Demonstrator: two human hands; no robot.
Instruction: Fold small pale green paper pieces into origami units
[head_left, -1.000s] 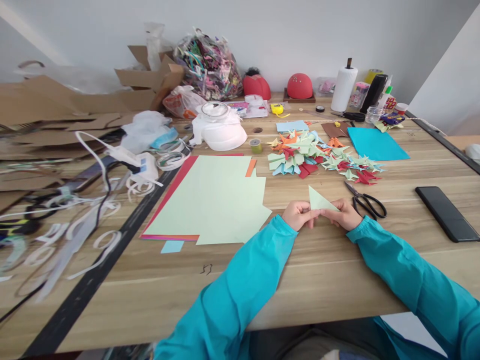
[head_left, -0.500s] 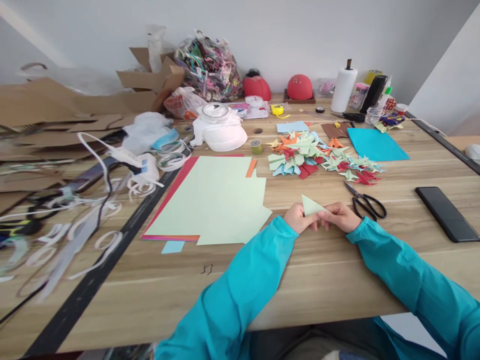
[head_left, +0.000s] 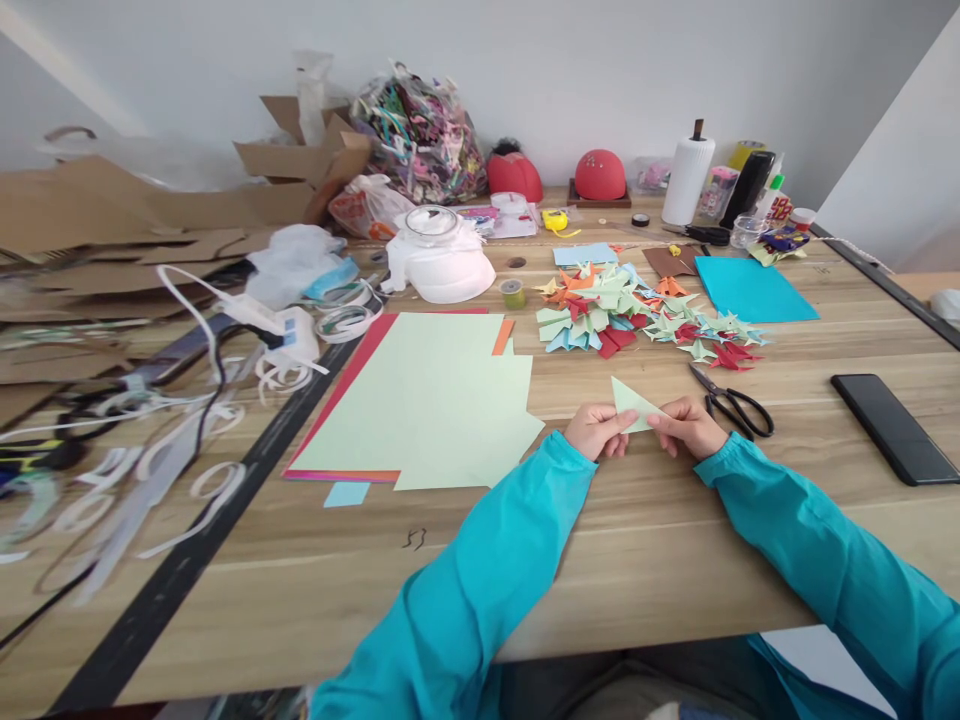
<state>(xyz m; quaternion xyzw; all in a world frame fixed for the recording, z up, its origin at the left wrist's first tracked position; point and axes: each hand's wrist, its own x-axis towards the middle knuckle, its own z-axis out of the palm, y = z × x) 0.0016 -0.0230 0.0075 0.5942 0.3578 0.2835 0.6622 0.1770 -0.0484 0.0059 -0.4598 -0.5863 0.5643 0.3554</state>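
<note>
A small pale-green paper triangle [head_left: 631, 402], folded, is held between my two hands above the table. My left hand [head_left: 598, 430] pinches its left side, with the thumb lying over the paper. At its right corner my right hand [head_left: 686, 427] grips it between thumb and fingers. Just right of my right hand lie black-handled scissors [head_left: 731, 402], blades pointing up and left. Beyond the hands is a pile of folded paper cranes [head_left: 615, 300] in green, red, orange and blue. Large pale-green paper sheets [head_left: 420, 400] lie to the left over red ones.
A black phone [head_left: 896, 428] lies at the right. Behind the cranes is a turquoise paper sheet [head_left: 756, 289]. A thread spool [head_left: 512, 293] stands near the sheets. Cables, a white power strip [head_left: 296, 340] and cardboard [head_left: 150, 210] crowd the left side. Bottles [head_left: 688, 180] stand at the back.
My hands have moved slightly apart. The paper triangle has shifted a little right and more of it shows between the fingers. The things on the table have stayed in place.
</note>
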